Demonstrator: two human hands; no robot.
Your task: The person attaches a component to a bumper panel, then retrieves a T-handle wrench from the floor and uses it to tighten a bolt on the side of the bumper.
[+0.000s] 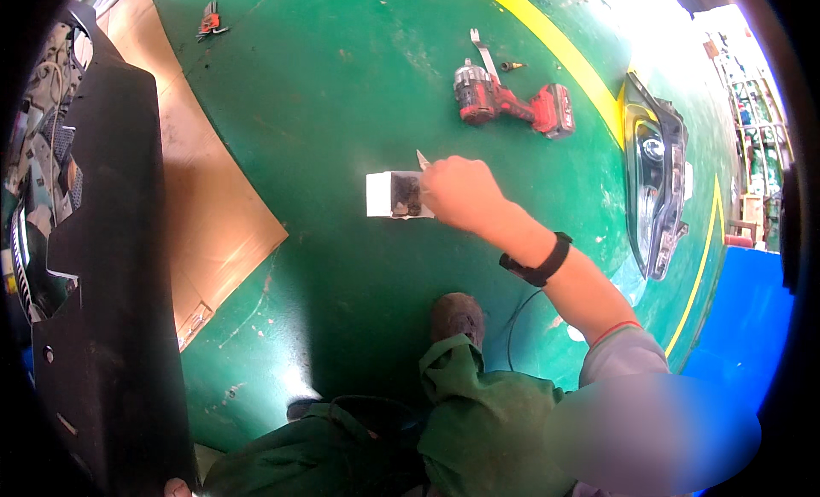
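While the right forearm (589,290) slants inward, right hand (461,192) curled at white box (378,195), whether gripping, cannot tell

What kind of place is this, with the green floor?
It looks like a car repair shop, or somewhere similar. A loose car headlight and a red and black power tool are on the floor, and what looks like a big black bumper is at the left.

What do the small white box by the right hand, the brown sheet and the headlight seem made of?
Small white box: probably thin card, matte, with a flat, straight-edged panel.
Brown sheet: likely cardboard, dull, with crease-like lines.
Headlight: apparently clear, glossy plastic with dark edges, since inner parts show through; glass isn't ruled out.
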